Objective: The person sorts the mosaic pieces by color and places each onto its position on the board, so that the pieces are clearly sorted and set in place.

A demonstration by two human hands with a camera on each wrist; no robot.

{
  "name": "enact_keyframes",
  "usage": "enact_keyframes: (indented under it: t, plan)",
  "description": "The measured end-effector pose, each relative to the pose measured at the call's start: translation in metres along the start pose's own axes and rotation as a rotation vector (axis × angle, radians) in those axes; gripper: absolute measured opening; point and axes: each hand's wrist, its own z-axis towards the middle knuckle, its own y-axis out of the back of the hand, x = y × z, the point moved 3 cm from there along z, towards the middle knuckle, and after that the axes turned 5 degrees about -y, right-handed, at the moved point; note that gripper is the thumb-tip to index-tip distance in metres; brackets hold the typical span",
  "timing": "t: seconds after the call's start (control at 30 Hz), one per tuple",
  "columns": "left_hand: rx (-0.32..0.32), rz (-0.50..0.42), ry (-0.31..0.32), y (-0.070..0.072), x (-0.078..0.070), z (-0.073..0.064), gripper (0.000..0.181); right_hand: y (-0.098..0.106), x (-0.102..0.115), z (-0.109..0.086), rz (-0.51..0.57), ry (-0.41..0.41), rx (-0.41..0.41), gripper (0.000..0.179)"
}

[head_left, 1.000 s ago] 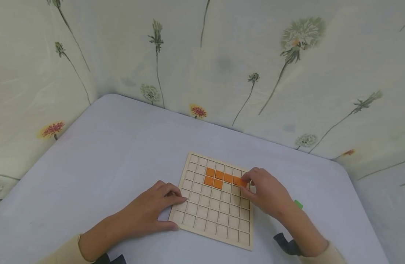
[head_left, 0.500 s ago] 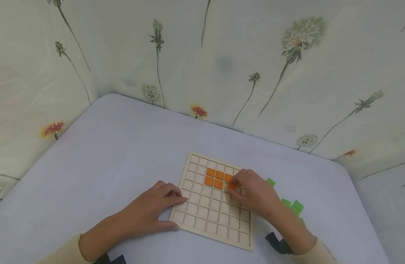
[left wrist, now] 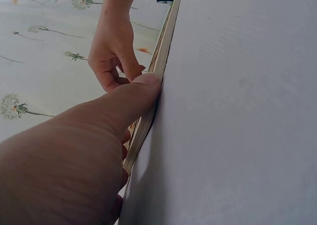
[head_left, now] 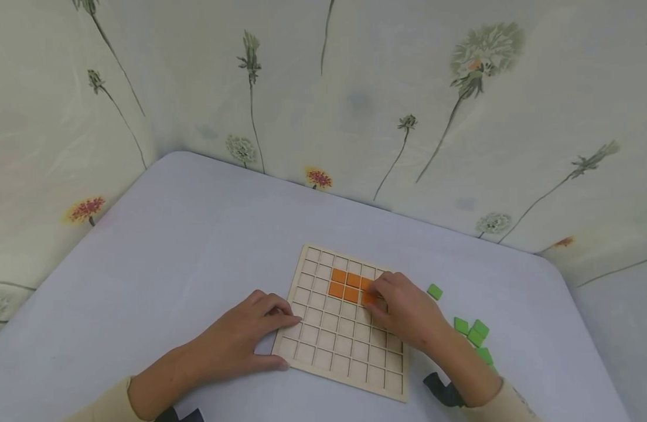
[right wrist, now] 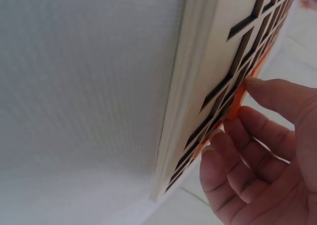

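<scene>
A pale wooden grid board (head_left: 336, 338) lies flat on the table, its square cells partly filled with orange tiles (head_left: 350, 294) in two short rows. My right hand (head_left: 410, 310) pinches one orange tile (right wrist: 237, 103) between thumb and fingertips, at the right end of the lower row; whether it sits fully in its cell is hard to tell. The knuckles partly hide the upper row's right end. At the board's near left corner, my left hand (head_left: 244, 340) holds the board, thumb (left wrist: 147, 79) against the front edge, fingers over the left side.
Several green tiles (head_left: 461, 325) lie loose to the right of the board, some partly behind the right forearm. A dark strap (head_left: 443, 390) shows under the right wrist, another (head_left: 190, 415) by the left. A flower-patterned wall covering (head_left: 355, 105) borders the white table (head_left: 223, 223).
My right hand has shifted left and slightly down with the orange tile, to the lower row's third place. More green tiles have come into sight. The left hand stays put.
</scene>
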Motion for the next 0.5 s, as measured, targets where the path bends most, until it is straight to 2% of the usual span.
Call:
enact_keyframes:
  t: [0.27, 0.5]
  plan:
    - [0.001, 0.004, 0.003, -0.0001, -0.0004, 0.0002, 0.066, -0.0019, -0.0013, -0.0007, 0.01, 0.054, -0.039, 0.022]
    - [0.014, 0.013, 0.009, -0.0007, 0.0001, 0.0008, 0.067, -0.0013, 0.0014, 0.001, 0.089, 0.038, -0.004, 0.016]
